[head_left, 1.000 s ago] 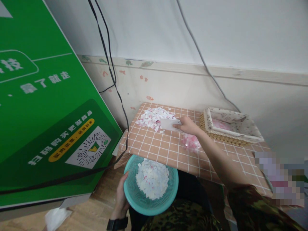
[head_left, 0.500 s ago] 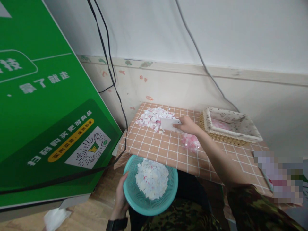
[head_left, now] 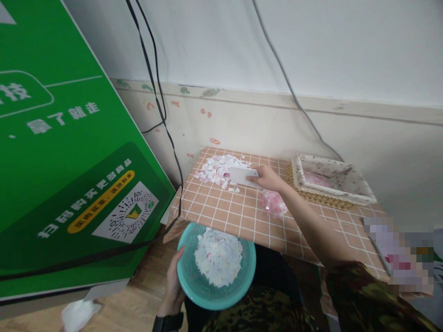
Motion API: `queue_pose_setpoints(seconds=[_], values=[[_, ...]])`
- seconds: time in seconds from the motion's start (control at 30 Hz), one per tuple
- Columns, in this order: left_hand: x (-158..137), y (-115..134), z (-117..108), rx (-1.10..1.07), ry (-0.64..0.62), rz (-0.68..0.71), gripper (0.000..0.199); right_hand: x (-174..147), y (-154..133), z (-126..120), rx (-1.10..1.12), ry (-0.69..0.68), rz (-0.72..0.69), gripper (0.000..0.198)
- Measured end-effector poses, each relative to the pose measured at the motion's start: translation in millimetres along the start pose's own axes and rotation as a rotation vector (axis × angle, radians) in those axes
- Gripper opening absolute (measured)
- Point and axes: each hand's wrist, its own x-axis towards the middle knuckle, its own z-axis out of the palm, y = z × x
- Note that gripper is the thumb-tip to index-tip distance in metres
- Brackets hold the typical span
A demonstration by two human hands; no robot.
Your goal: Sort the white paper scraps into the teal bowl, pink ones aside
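My left hand [head_left: 173, 283] grips the left rim of a turquoise plastic basket [head_left: 246, 288], held just below the table's front edge. Inside it lies a heap of small white paper scraps [head_left: 218, 258] with a few pink bits. Over the table, my right hand [head_left: 266, 178] is closed on the end of a flat white scraper [head_left: 240, 175]. The scraper's far end meets the right side of a pile of white and pink paper scraps [head_left: 216, 168]. A clear bag of pink and white pieces [head_left: 273, 203] lies under my right wrist.
A cloth-lined wicker basket [head_left: 325, 203] stands at the back right of the checked table [head_left: 221, 207]. On the left is a large green panel [head_left: 69, 152], with a black cable [head_left: 180, 184] hanging beside it. A white plastic bag [head_left: 79, 314] lies on the floor.
My right hand and the scraper have shifted slightly left and up. A few scraps now show just below the scraper. My left hand and the basket have stayed put.
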Motion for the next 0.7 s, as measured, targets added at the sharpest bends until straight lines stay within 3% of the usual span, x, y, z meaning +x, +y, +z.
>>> queue_pose_setpoints(seconds=[0.17, 0.37, 0.57, 0.7], values=[[1, 0, 1, -0.001, 0.015, -0.013, 0.02, -3, 4, -8, 0.069, -0.09, -0.044, 0.018], [-1, 0, 1, -0.007, -0.001, -0.012, 0.02, -1, 10, -10, 0.053, -0.016, -0.03, 0.02], [-1, 1, 2, -0.01, 0.009, -0.014, 0.018, -4, 11, -12, 0.094, -0.116, -0.027, 0.02], [-1, 1, 1, -0.009, 0.018, 0.0, 0.02, -1, 9, -10, 0.117, -0.085, -0.049, 0.02]])
